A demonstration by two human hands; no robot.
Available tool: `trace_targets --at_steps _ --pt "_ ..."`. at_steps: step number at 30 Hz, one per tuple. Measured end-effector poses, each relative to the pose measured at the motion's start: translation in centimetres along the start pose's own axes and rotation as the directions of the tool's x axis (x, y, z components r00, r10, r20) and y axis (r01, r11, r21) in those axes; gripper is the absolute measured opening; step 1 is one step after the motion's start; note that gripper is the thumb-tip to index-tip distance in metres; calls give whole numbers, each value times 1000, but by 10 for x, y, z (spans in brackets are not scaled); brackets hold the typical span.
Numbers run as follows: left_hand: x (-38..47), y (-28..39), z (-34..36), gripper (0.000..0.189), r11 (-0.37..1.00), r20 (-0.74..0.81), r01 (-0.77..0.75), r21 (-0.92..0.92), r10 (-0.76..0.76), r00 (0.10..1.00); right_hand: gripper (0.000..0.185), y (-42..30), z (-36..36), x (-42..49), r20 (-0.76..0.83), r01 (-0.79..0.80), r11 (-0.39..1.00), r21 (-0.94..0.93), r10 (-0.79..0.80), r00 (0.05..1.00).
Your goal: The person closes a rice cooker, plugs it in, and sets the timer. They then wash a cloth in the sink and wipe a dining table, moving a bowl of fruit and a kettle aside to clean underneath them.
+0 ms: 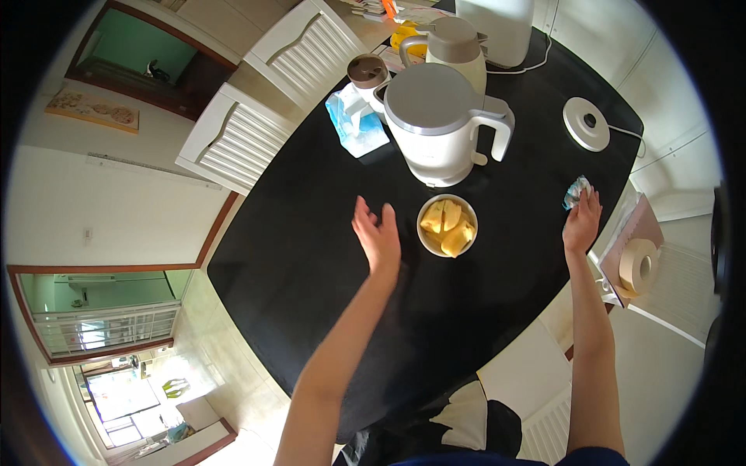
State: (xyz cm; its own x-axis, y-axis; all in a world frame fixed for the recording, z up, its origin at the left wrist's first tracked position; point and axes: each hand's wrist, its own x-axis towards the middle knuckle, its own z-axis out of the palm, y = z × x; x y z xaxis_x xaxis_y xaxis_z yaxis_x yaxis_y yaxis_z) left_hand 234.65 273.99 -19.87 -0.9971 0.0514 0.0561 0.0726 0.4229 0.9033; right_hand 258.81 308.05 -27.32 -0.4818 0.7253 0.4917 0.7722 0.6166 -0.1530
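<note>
My left hand (377, 236) is above the black table (303, 256), fingers apart and holding nothing, to the left of a white bowl (419, 224). Yellow fruit pieces (451, 224) fill the bowl. Over at the table's right side, my right hand (583, 224) has its fingers on a crumpled white and blue wrapper or tissue (576, 192). Beyond the bowl stands a white electric kettle (434, 143) with a grey lid, its handle to the right. A round white kettle base (577, 125) with a cord lies past my right hand.
A blue and white tissue pack (361, 137) and a brown-lidded container (368, 71) stand left of the kettle. Behind it are a beige thermal jug (457, 49) and a large white appliance (495, 26). White chairs (245, 134) line the left edge; a tape roll (638, 267) sits off the right edge.
</note>
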Motion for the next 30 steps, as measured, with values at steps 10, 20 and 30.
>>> trace_targets --at_steps 10,20,30 --pt "167 3 69 111 798 68 -239 554 242 968 42 -3 -8 2 22 0 1000 17 0 1000" --pt "194 -16 3 22 959 -6 -183 215 189 982 45 8 -2 0 51 29 999 44 -31 998" --pt "285 62 -6 22 995 -141 -61 -81 49 989 46 17 3 -4 60 41 998 55 -45 997"
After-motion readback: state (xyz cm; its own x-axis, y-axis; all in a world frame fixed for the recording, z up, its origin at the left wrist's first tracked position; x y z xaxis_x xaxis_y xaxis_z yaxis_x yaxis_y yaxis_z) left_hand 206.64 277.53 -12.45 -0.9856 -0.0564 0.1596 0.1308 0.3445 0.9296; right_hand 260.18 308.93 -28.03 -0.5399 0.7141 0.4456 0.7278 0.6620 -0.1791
